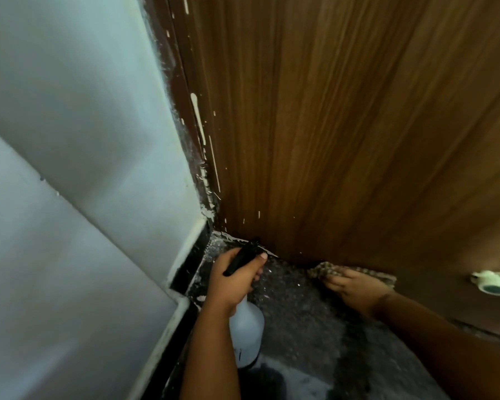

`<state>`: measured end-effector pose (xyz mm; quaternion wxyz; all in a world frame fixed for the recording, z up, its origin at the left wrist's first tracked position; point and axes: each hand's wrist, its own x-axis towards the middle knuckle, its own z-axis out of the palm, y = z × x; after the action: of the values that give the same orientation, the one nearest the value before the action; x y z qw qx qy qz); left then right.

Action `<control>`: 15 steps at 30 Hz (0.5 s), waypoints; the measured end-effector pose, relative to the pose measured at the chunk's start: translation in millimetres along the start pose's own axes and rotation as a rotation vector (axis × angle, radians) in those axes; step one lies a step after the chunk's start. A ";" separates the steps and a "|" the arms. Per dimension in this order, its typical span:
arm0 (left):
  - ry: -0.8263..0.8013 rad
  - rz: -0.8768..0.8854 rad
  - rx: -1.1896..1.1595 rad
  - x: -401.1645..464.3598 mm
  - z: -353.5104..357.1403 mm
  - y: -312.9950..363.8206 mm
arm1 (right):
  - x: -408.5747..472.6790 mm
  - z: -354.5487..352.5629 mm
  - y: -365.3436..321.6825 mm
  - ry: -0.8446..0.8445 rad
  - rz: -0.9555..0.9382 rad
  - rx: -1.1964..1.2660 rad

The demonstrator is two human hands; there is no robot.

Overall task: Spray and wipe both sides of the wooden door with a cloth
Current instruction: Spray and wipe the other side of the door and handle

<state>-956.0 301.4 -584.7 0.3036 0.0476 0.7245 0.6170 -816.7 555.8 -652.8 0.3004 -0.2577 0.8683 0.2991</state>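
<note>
Wood grain fills our view from twelve to three o'clock — the wooden door (pixel 344 125), flecked with white paint near its hinge edge. Our right hand (pixel 355 287), at about five o'clock, presses a patterned cloth (pixel 324 269) with flat fingers against the door's bottom edge. Our left hand (pixel 234 281), near six o'clock, curls around the black trigger head of a white spray bottle (pixel 247 339) — nozzle pointing toward the corner. Pale wall (pixel 70 140) spans nine o'clock above the speckled dark floor (pixel 300 307); a round doorstop (pixel 494 284) sits at four.
</note>
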 end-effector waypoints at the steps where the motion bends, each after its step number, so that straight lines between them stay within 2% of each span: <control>1: -0.034 -0.030 0.012 -1.2 3.8 -0.2 | -15.5 4.2 -2.8 -0.040 0.020 0.073; 3: -0.132 -0.106 0.099 -4.2 12.3 -4.3 | -39.7 14.5 -14.0 -0.116 0.097 0.113; 6: -0.304 -0.182 0.225 -9.8 25.0 -15.3 | -52.8 15.4 -23.6 -0.105 0.251 0.277; 7: -0.357 -0.201 0.252 -12.8 30.2 -18.6 | -55.7 10.1 -26.2 -0.025 0.311 0.322; 9: -0.437 -0.226 0.317 -18.4 41.0 -25.6 | -59.3 9.9 -27.8 0.267 0.495 0.370; 11: -0.445 -0.220 0.366 -22.7 50.7 -34.5 | -62.9 25.6 -34.2 0.596 0.659 0.601; 12: -0.427 -0.202 0.364 -24.8 55.0 -38.0 | -64.9 28.3 -38.1 0.739 0.727 0.880; 15: -0.353 -0.163 0.315 -26.6 65.9 -44.7 | -75.9 3.5 -48.8 1.045 0.889 2.146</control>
<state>-887.9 336.1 -619.5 0.4629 0.1430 0.7488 0.4523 -732.7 544.9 -621.5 -0.1448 0.3388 0.6992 -0.6126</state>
